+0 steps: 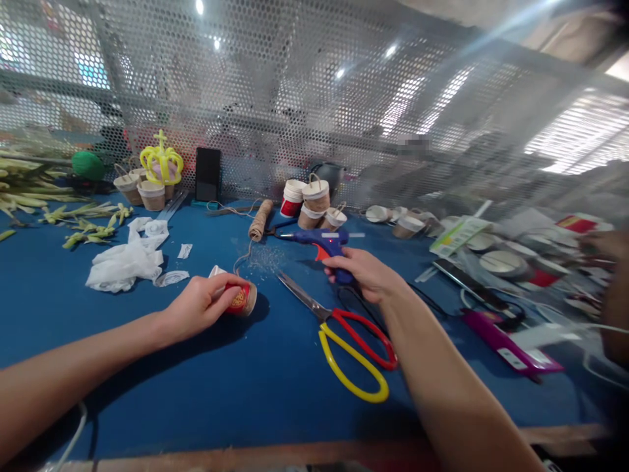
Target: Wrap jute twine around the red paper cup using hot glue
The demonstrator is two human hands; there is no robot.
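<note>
My left hand (201,305) is wrapped round a red paper cup (240,299) with a gold pattern, tipped on its side above the blue table (275,406). Brown twine covers the cup's end, and a strand runs from it toward the twine roll (261,220). In my right hand (361,272) is a blue glue gun (322,238) with an orange trigger, its nozzle pointing left near the roll. Between my hands lie large scissors (327,314) with one red and one yellow handle, blades partly under no other thing.
Twine-wrapped cups (314,196) stand at the back, near a phone (208,174) and a yellow crown-shaped piece (161,160). White crumpled plastic (128,259) lies left. At right are a purple power strip (511,341), cables and more cups (504,262). A perforated metal screen (255,85) rises behind.
</note>
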